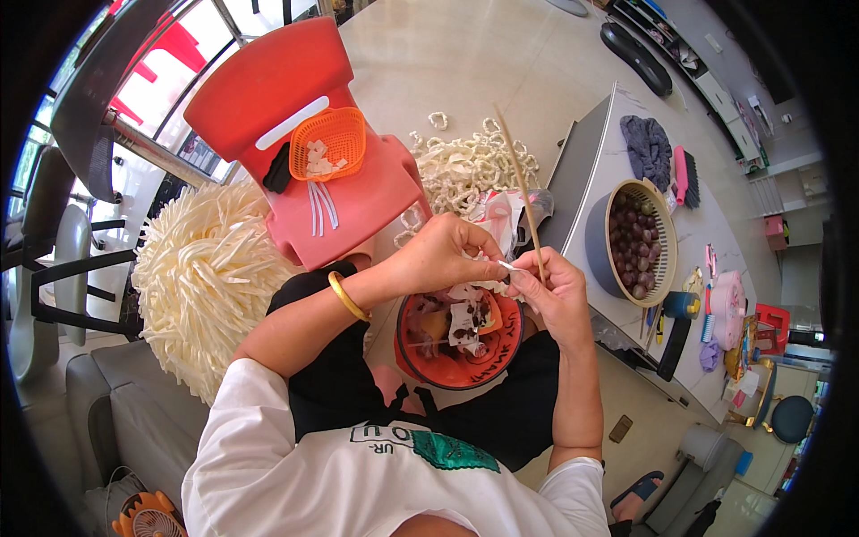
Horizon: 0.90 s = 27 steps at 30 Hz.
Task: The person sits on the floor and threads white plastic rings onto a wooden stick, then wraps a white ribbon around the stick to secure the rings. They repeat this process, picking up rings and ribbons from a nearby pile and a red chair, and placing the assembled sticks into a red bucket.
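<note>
My left hand (463,252) pinches one end of a small white strip (508,266), above a red bin. My right hand (550,285) meets it at the strip, and a long thin wooden stick (520,181) rises from between its fingers. Whether the strip is wrapped on something is hidden by the fingertips. The red bin (500,366) with a dark rim stands between my knees, holding scraps and wrappers. On a red plastic chair (342,231) sits an orange basket (339,134) with small white pieces. Several thin white strips (323,209) lie beside the basket.
A big bundle of cream strips (208,282) stands at the left. White twisted loops (463,161) are heaped on the floor beyond my hands. The marble-patterned table (584,208) at the right bears a colander of grapes (634,248), a grey cloth (645,148) and a pink brush (682,176).
</note>
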### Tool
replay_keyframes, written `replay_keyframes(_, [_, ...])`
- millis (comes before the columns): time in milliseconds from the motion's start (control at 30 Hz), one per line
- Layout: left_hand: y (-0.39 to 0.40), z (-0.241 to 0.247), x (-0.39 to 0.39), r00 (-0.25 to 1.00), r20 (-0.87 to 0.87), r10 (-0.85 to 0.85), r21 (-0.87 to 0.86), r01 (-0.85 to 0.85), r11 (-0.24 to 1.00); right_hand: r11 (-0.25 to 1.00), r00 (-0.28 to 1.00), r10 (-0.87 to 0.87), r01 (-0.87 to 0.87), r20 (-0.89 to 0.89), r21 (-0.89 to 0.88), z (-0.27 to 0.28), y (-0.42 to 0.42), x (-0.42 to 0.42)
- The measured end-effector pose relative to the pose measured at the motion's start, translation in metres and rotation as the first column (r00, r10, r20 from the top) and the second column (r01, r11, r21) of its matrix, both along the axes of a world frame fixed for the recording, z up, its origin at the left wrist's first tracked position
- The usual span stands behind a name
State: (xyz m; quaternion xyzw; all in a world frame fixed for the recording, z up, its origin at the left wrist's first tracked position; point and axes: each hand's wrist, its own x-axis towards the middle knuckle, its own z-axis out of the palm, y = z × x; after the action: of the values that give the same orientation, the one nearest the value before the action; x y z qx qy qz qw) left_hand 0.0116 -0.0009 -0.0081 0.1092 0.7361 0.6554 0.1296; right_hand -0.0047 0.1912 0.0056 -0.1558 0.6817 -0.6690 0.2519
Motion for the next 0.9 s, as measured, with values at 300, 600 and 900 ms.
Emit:
replay_keyframes(300, [-0.006,-0.006,-0.003,0.762,0.55,-0.341,0.614,-0.092,0.784,0.999,0.986,0.037,-0.042,-0.163,-0.025,-0.001,0.004,0.0])
replay_keyframes(600, [0.002,0.003,0.002,0.975,0.205,-0.081,0.275,0.022,0.961,0.991,0.976,-0.058,0.082,-0.209,0.108,-0.004,0.002,0.005])
replay_keyframes(900, [-0.009,-0.006,-0.004,0.996,0.059,-0.073,0.07,0.069,0.995,0.96,0.958,-0.166,0.211,-0.236,0.184,0.001,0.005,0.003])
